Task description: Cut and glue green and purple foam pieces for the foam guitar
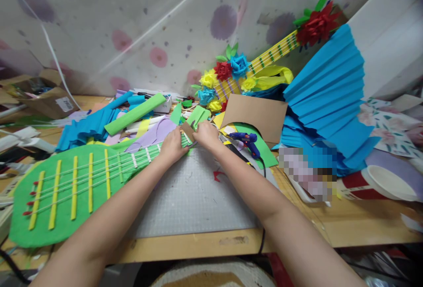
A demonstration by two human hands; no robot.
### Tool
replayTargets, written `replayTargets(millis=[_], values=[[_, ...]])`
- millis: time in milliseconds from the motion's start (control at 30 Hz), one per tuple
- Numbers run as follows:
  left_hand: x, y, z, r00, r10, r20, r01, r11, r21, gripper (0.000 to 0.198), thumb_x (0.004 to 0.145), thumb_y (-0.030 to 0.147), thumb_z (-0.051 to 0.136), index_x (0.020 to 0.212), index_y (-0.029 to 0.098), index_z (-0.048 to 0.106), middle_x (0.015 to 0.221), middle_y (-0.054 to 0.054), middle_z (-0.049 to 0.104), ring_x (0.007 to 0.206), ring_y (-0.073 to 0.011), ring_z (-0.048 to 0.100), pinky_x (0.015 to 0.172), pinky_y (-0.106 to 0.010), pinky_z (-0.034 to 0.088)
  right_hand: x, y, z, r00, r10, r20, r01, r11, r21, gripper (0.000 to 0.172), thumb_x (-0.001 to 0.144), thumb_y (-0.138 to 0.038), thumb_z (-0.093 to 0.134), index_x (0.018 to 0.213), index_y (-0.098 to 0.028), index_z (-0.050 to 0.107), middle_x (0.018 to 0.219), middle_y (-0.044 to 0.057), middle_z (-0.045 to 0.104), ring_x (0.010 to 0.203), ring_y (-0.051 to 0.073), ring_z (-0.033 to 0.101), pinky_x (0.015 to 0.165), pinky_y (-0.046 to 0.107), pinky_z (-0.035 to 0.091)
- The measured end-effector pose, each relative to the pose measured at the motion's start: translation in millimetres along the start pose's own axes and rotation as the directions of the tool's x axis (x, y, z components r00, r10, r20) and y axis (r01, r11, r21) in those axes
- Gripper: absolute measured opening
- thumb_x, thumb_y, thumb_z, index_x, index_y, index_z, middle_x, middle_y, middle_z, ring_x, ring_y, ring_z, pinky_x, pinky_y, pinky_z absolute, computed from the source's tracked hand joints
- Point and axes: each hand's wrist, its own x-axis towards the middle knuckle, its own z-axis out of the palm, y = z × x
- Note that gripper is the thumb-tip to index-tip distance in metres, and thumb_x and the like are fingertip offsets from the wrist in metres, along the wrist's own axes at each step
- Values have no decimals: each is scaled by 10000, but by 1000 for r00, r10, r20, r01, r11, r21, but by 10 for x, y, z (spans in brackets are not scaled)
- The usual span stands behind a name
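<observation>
A green paper guitar (pixel 66 190) with yellow strips, pale strings and red pegs lies on the left, its neck pointing to the middle. My left hand (pixel 173 146) is closed round the far end of the neck. Between my hands shows a small brown cardboard piece (pixel 187 131) at the neck's tip. My right hand (pixel 207 135) is closed, its fingertips at the cardboard's right side; a small dark object by them is too unclear to name. Under the hands lies a grey cutting mat (pixel 191 199).
A blue glue gun (pixel 244 139) rests to the right, its cord running off the table's front edge. Behind stand a cut cardboard sheet (pixel 259 113) and a flowered yellow guitar (pixel 274 53). Pleated blue paper (pixel 327 97) and a paper bucket (pixel 373 183) are at right.
</observation>
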Motion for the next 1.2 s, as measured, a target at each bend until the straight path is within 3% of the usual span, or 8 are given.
replayTargets(millis=[367, 633, 867, 967, 1100, 1200], values=[[-1, 13, -14, 1000, -12, 14, 12, 1000, -3, 717, 674, 299, 659, 1275, 103, 321, 1140, -188, 579, 1062, -324, 556, 855, -404, 440, 45, 60, 89, 998, 55, 12, -56, 991, 120, 198, 719, -235, 558, 903, -170, 592, 1033, 117, 591, 961, 229, 588, 780, 308, 452], [4, 26, -38, 1000, -18, 14, 18, 1000, -20, 718, 662, 289, 666, 1274, 115, 333, 1154, -188, 571, 1075, -328, 552, 861, -405, 442, 156, 129, 202, 978, 161, 133, -196, 926, 324, 299, 653, -223, 592, 938, -201, 508, 997, 53, 632, 912, 197, 594, 746, 296, 449], [-2, 34, -61, 999, -23, 36, 22, 1000, 8, 722, 678, 302, 650, 1296, 104, 334, 1143, -180, 577, 1058, -312, 558, 854, -387, 445, 174, 124, 225, 977, 150, 150, -195, 913, 359, 321, 632, -188, 602, 936, -201, 500, 976, 43, 641, 901, 191, 602, 738, 283, 442], [-5, 61, -90, 998, -36, 51, 36, 999, 5, 834, 641, 353, 694, 1326, 76, 307, 1185, -205, 551, 1099, -336, 531, 889, -412, 427, 127, 85, 170, 989, 105, 109, -138, 917, 374, 365, 644, -206, 623, 987, -196, 498, 1023, 54, 628, 915, 187, 594, 756, 284, 435], [105, 111, -139, 999, -33, 17, 35, 994, -106, 1025, 550, 454, 756, 1368, 84, 260, 1310, -219, 464, 1219, -346, 438, 979, -416, 366, 87, 101, 106, 994, 84, 74, -108, 893, 437, 348, 727, -347, 613, 1015, -181, 511, 974, 53, 640, 885, 181, 589, 758, 284, 420], [305, 102, -160, 994, -99, 52, 109, 958, -264, 935, 616, 409, 716, 1366, 80, 266, 1308, -210, 477, 1200, -306, 471, 953, -376, 386, 76, 205, 51, 997, 78, 20, -79, 883, 463, 179, 804, -317, 521, 924, -187, 549, 907, 31, 647, 833, 156, 580, 736, 262, 400]])
